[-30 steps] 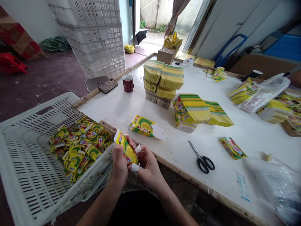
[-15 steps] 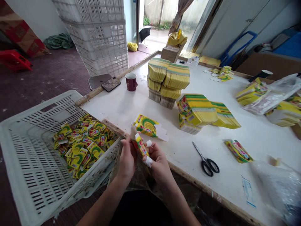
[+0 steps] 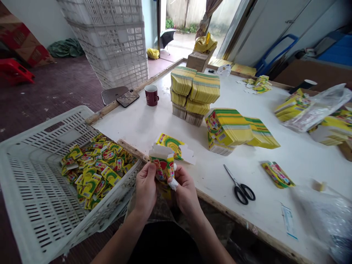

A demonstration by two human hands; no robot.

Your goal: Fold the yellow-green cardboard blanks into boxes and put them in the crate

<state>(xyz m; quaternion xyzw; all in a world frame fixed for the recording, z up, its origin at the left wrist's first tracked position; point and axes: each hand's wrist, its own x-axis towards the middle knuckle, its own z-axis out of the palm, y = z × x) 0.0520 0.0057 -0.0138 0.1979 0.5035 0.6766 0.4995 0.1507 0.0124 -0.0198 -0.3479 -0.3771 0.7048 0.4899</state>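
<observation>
Both my hands hold one small yellow-green printed carton [image 3: 162, 163] upright at the table's near edge, its white top flaps standing open. My left hand [image 3: 145, 189] grips its left side with fingers curled. My right hand [image 3: 186, 191], with white tape on some fingertips, pinches its right side. Just behind the carton lies a small flat stack of the same cartons [image 3: 172, 145]. To my left a white slatted crate [image 3: 33, 198] holds several folded cartons [image 3: 96, 170].
Tall bundles of flat cartons [image 3: 195, 93] and leaning bundles [image 3: 233, 128] stand mid-table. Scissors [image 3: 239, 183], a loose carton [image 3: 277, 174], a maroon cup [image 3: 151, 95], a phone [image 3: 127, 98] and plastic bags [image 3: 316, 106] lie around. Stacked white crates [image 3: 115, 40] stand behind.
The flat carton in my hands has been turned and opened up into a box shape, its top flaps now standing up. My hands stayed at the table edge.
</observation>
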